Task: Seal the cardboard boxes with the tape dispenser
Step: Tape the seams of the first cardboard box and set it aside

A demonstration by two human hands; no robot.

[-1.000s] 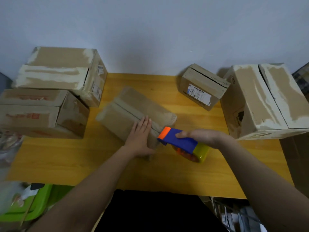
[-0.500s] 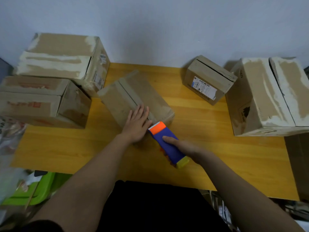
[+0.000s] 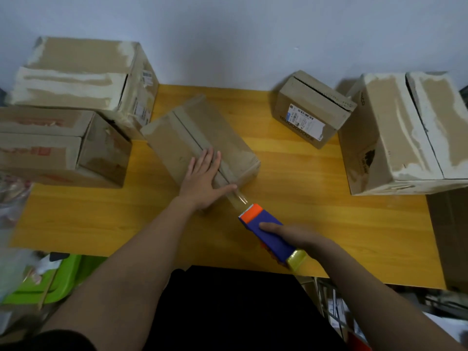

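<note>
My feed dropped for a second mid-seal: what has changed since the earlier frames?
The right hand pulled the tape dispenser back from the middle box toward the person, drawing a strip of clear tape off the box's near end. The left hand stays flat on the box; the other boxes have not moved.

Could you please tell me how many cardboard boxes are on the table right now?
5: two at the left, back and front; one in the middle under the left hand; a small one back right; a large one far right.
</note>
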